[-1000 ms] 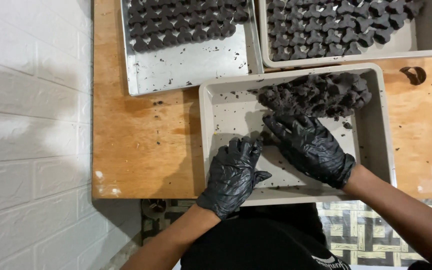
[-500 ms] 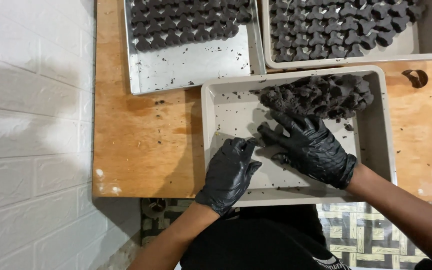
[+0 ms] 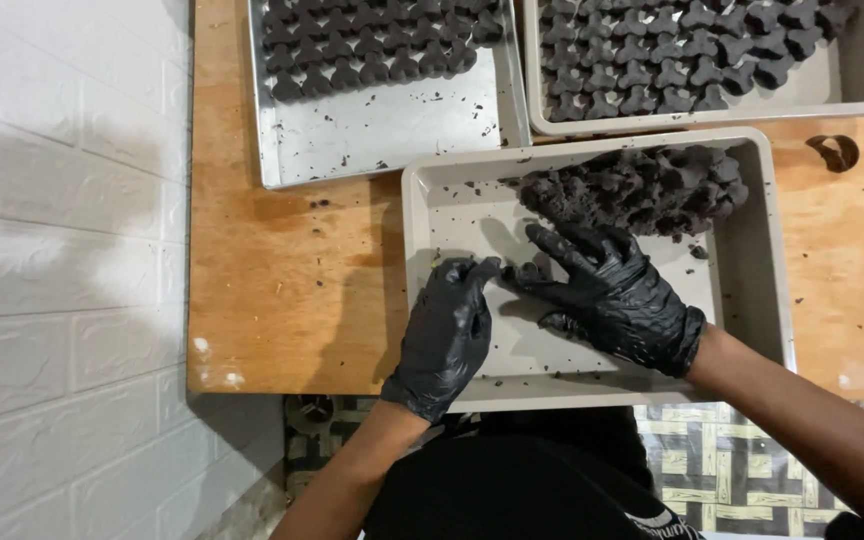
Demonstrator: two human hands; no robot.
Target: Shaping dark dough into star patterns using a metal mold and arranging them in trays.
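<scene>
A worker in black gloves bends over a shallow beige tray [image 3: 752,300] on a wooden table [image 3: 292,290], both hands down inside it. The left hand [image 3: 444,335] lies near the tray's left wall, fingers curled loosely together and touching the tray floor; whether it pinches a crumb of material cannot be told. The right hand [image 3: 607,295] rests just beside it toward the tray's middle, fingers spread apart and flat, its fingertips pointing at a heap of dark clumped material [image 3: 642,185] banked against the tray's far wall, close but seemingly not yet gripping it. Loose dark crumbs dot the tray floor between hands and heap.

Beyond the beige tray's far-left corner sits a metal tray [image 3: 382,140] with rows of small dark moulded pieces [image 3: 372,45] along its far end, the near part bare but for crumbs. Behind the beige tray's far edge a second beige tray [image 3: 852,70] holds more such pieces, packed tight. A small dark ring-shaped cutter [image 3: 836,152] lies on the table just right of the beige tray.
</scene>
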